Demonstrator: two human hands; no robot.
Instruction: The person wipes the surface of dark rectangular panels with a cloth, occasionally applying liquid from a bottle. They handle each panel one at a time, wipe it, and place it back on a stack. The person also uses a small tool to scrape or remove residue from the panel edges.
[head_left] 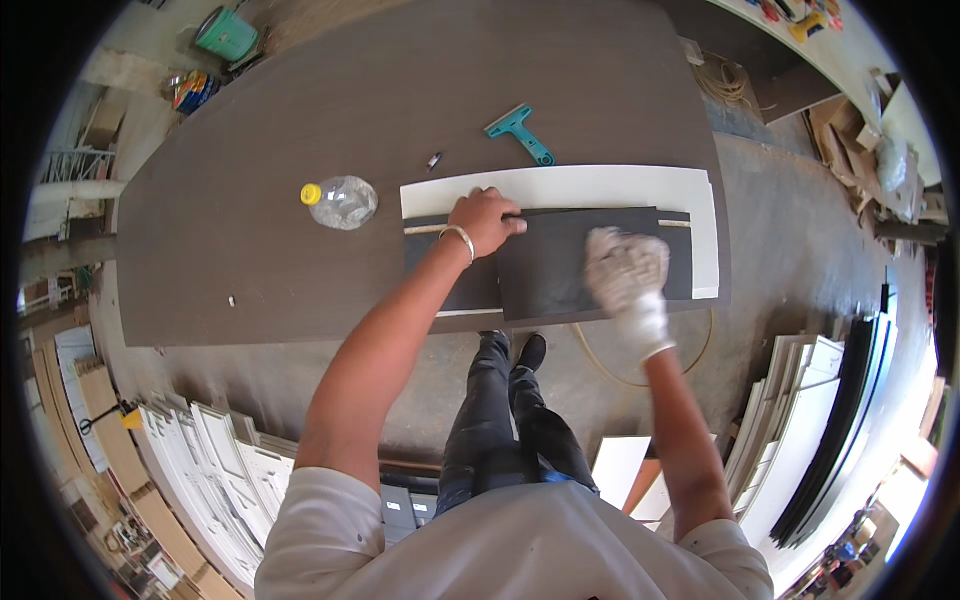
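Observation:
A small black panel point(555, 270) lies on top of a longer dark board point(450, 290). Beneath both is a white board point(600, 185) on the brown table. My left hand point(487, 220), bare with a bracelet at the wrist, is closed at the black panel's far left corner, its thumb on the panel side. My right hand point(627, 270) wears a whitish, stained work glove and is over the right part of the black panel. Motion blurs its fingers, so their grip does not show. Beyond the boards lies a teal scraper point(522, 134) with a wide head.
A clear bottle with a yellow cap point(340, 202) lies left of the boards on the brown table point(230, 260). A green bucket point(228, 36) stands past the far left edge. White panels point(205, 460) lean at lower left; black strips point(840, 430) lean at right. A hose point(712, 345) loops on the floor.

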